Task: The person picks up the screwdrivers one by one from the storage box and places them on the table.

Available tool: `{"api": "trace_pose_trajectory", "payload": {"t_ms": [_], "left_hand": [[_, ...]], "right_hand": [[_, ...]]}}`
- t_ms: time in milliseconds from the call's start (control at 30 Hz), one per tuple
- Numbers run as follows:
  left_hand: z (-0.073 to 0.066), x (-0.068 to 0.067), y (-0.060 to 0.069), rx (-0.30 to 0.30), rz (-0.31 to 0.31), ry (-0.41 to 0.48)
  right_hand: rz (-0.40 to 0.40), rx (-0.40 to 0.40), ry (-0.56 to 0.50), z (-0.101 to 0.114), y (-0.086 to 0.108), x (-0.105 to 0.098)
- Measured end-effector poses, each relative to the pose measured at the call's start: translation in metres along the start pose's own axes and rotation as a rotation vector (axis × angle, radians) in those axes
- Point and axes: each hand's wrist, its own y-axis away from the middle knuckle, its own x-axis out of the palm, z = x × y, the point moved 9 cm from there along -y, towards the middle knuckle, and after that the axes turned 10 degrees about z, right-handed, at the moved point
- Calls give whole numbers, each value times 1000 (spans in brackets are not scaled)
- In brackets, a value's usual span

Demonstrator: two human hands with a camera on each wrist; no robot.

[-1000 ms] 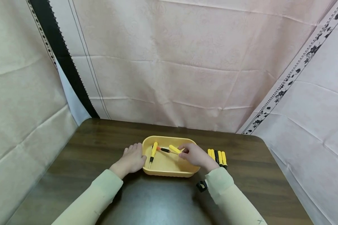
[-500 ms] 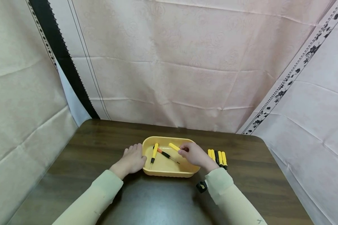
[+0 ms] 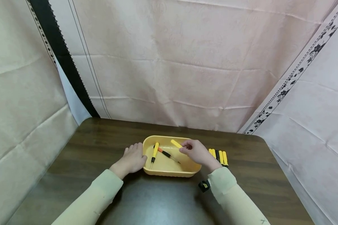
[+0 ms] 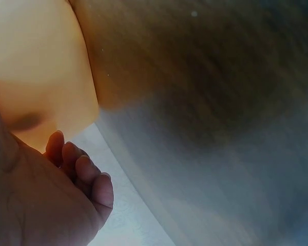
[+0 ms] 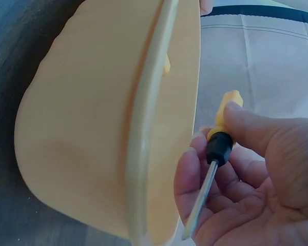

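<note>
A yellow plastic tray (image 3: 169, 173) stands on the table. My left hand (image 3: 133, 157) lies against its left side, and in the left wrist view the fingers (image 4: 95, 179) are loosely bent beside the tray wall (image 4: 41, 66). Over the tray's right part my right hand (image 3: 195, 151) pinches a yellow-and-black screwdriver (image 3: 176, 143) by its handle. The right wrist view shows the black collar and flat metal blade of this screwdriver (image 5: 219, 148) pointing down past the fingers. Inside the tray lie a yellow-handled screwdriver (image 3: 155, 151) and an orange-and-black screwdriver (image 3: 165, 153).
Right of the tray, several yellow and black handles (image 3: 218, 155) lie in a row on the dark wooden table (image 3: 101, 137), partly hidden by the right forearm. A black strap (image 3: 204, 186) shows by the right sleeve. Pale cloth (image 3: 169, 78) hangs behind the table.
My right hand has lifted the yellow-and-black screwdriver and moved slightly up and right with it. The orange-and-black screwdriver has shifted in the tray. My left hand stays in place.
</note>
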Motion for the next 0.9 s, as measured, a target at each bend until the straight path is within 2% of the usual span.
{"api": "trace_pose_trajectory", "payload": {"t_ms": [267,567,767,900], "left_hand": [[1,1,0,-8,14,7],[1,0,0,-1,10,6],[0,-2,0,5,0,9],[0,-1,1,6,8,10]], "right_hand": [[-19,18,-56,-6,5,-8],[-85,34,-110,-12,15,-30],[-157,18,-142,-28,25,-53],[-168,59,-202,-50,34,-66]]}}
